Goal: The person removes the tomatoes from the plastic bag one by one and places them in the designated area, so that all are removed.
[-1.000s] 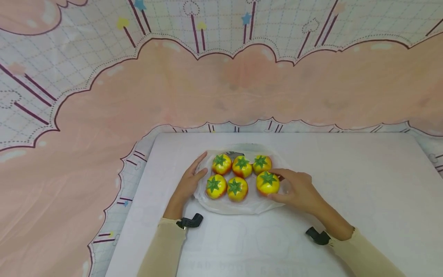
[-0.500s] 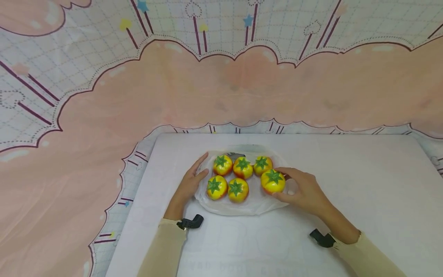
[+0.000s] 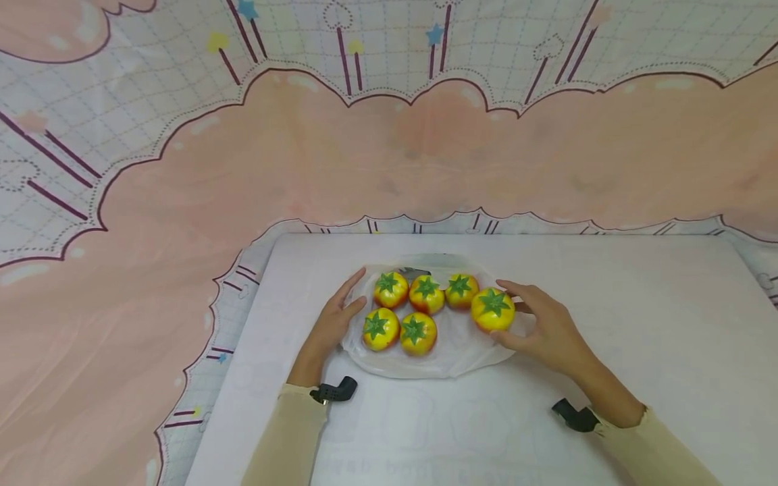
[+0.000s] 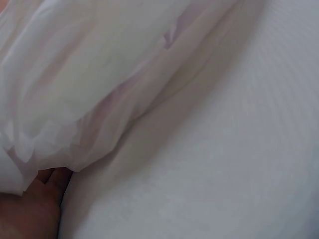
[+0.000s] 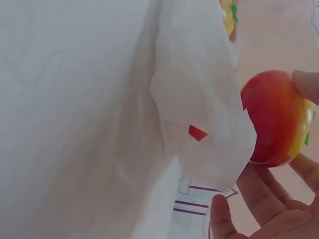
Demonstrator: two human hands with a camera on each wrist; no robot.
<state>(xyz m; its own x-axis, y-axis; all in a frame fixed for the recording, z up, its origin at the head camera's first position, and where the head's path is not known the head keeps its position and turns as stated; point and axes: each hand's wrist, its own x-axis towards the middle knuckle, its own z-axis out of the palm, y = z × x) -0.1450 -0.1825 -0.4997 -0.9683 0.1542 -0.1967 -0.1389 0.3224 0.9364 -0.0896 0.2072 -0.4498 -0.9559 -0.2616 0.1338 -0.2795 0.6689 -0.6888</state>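
In the head view, my right hand [image 3: 550, 331] pinches a glossy yellow-and-red tomato [image 3: 493, 310] with a green star-shaped top, between thumb and fingertips. The right wrist view shows this tomato [image 5: 274, 119] raised beside the edge of a whitish plastic bag [image 5: 199, 89]. Several similar tomatoes [image 3: 418, 333] stand in two rows on the plastic [image 3: 419, 366]. My left hand [image 3: 331, 320] lies along the left side of the plastic, thumb and index finger extended. In the left wrist view, fingers of the left hand [image 4: 37, 204] pass under the plastic's edge and are partly hidden.
A white table [image 3: 620, 304] surrounds the plastic. Behind and to the left hangs a pink-and-white patterned cloth [image 3: 389, 155]. A small dark patch [image 3: 413, 273] shows at the back of the plastic. Each wrist bears a black strap device [image 3: 574, 415].
My right hand has carried its tomato rightward and slightly up, away from the front row toward the plastic's right edge. The left hand and the other tomatoes have stayed in place.
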